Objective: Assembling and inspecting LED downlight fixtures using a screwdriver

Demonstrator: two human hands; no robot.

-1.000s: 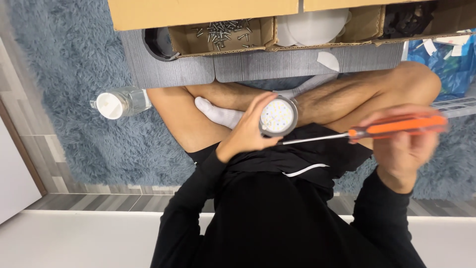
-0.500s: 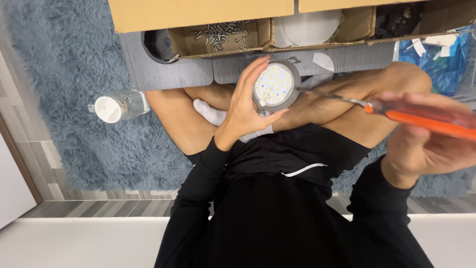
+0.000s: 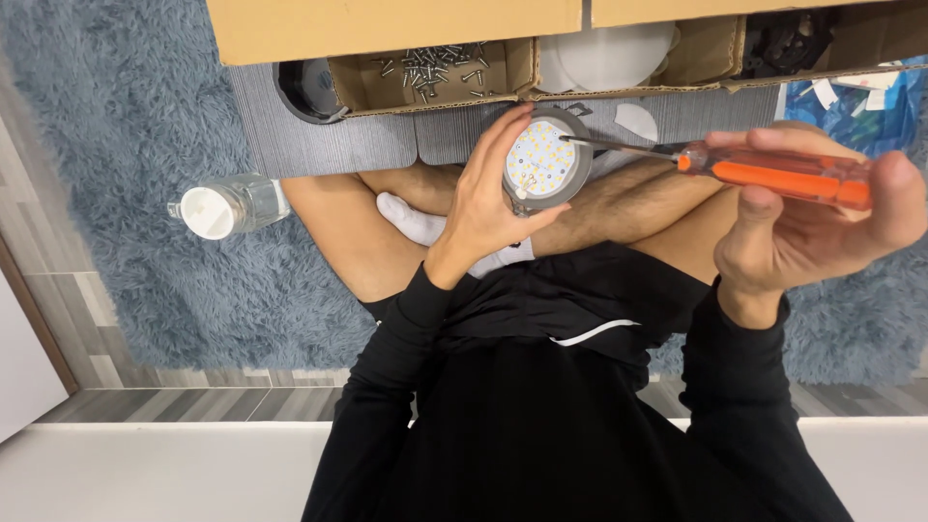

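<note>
I sit cross-legged on a carpet and look down at my lap. My left hand [image 3: 483, 198] holds a round grey lamp module [image 3: 543, 160] with a white disc of small yellow LED dots facing up. My right hand [image 3: 807, 227] grips an orange-handled screwdriver [image 3: 773, 174]. Its metal shaft reaches left, and the tip rests at the upper right rim of the lamp module.
Open cardboard boxes stand ahead of my knees: one with several loose screws [image 3: 435, 68], one with white round covers [image 3: 609, 53], one with black parts [image 3: 788, 39]. A black ring [image 3: 304, 92] lies at the left box's end. A capped clear plastic bottle [image 3: 227, 206] lies on the blue shaggy carpet [image 3: 126, 126].
My left hand raised the lamp module away from my lap and turned its LED face up. My right hand swung the screwdriver up until its tip met the module's rim.
</note>
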